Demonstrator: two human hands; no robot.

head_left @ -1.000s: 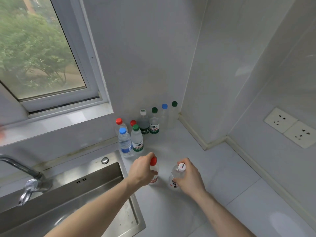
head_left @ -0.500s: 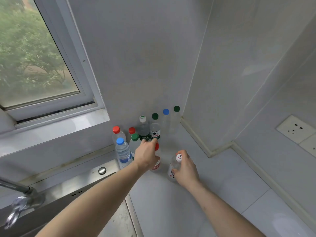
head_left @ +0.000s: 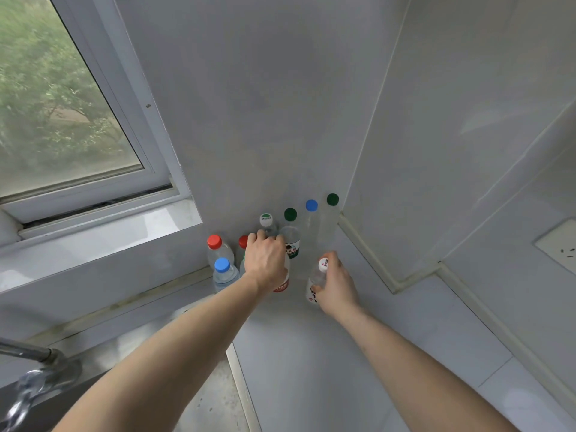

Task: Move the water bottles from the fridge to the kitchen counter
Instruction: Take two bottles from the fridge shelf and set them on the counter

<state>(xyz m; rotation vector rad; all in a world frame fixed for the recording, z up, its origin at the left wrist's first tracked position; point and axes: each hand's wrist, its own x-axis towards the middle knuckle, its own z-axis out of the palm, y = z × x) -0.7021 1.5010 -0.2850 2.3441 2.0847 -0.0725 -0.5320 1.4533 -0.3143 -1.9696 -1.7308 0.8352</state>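
My left hand (head_left: 265,260) grips the top of a red-labelled water bottle (head_left: 282,286); its cap is hidden under my fingers. My right hand (head_left: 338,283) holds a clear bottle with a white cap (head_left: 316,283) by its upper part. Both bottles stand on the white kitchen counter (head_left: 327,353), just in front of a cluster of several bottles against the back wall: one with a red cap (head_left: 214,241), one with a blue cap (head_left: 222,265), another with a white-and-green cap (head_left: 266,220), and others with green and blue caps.
A steel sink (head_left: 212,397) lies left of the counter with a tap (head_left: 37,369) at the far left. A window (head_left: 62,104) and its sill are above it. Tiled walls form a corner behind the bottles. A wall socket (head_left: 561,244) is at the right.
Both hands have carried their bottles away from me toward the bottle cluster by the wall. The camera has tilted up and closer.
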